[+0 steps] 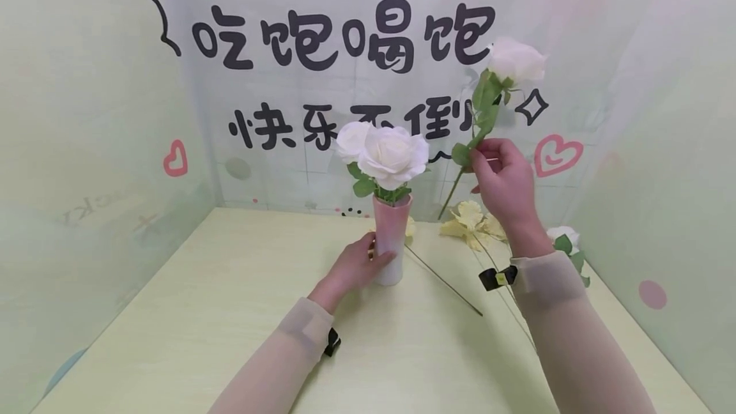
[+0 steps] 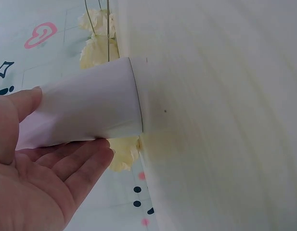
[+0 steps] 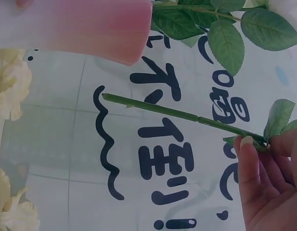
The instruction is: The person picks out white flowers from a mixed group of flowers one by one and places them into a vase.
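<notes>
A pink-and-white vase (image 1: 393, 235) stands upright on the table, holding white roses (image 1: 393, 157) with green leaves. My left hand (image 1: 359, 262) grips its lower half, thumb across the front and fingers round the far side; the left wrist view shows the white base of the vase (image 2: 90, 103) between thumb and fingers. To the right of the vase and higher up, my right hand (image 1: 506, 174) pinches the stem of another white rose (image 1: 517, 59). Its bloom points up, and the bare lower stem (image 3: 177, 114) slants down toward the vase, its cut end apart from the rim.
Yellow flowers (image 1: 468, 222) lie at the back of the table, right of the vase, their thin stems reaching forward. One stem (image 1: 443, 280) lies just right of the vase base. Another white rose (image 1: 566, 238) lies by the right wall. A printed backdrop (image 1: 322, 177) closes off the back.
</notes>
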Motion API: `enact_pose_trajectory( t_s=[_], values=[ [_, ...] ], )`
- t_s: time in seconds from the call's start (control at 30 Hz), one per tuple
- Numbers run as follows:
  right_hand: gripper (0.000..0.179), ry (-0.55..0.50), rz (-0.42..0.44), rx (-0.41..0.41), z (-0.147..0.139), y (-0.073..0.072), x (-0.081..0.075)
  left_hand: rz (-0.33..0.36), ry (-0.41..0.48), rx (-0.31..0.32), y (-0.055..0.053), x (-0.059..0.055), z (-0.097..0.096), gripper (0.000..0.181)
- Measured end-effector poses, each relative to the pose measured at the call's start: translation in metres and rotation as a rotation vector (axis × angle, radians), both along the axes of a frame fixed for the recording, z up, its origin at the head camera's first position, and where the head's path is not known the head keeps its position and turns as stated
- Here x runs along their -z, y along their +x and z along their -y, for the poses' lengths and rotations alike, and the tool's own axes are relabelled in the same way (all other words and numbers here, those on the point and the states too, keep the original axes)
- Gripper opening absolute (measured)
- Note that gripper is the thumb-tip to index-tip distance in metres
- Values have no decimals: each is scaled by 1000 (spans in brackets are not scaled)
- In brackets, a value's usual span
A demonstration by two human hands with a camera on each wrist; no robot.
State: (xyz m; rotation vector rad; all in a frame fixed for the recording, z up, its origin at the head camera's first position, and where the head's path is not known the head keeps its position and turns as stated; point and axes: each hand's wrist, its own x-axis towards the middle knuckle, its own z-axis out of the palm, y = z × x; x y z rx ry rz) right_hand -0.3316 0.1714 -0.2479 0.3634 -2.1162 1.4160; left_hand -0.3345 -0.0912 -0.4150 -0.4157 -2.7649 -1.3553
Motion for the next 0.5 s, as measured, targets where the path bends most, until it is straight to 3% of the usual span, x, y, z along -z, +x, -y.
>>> enact_pose_trajectory(
  t_s=[0.3,0.5],
  values=[
    [19,-173,-113,-115,19,-2,-1,-21,7,11,1,0,1,64],
    [27,-153,-86,-157,29,-2,3,-31,11,13,1,0,1,64]
  ],
)
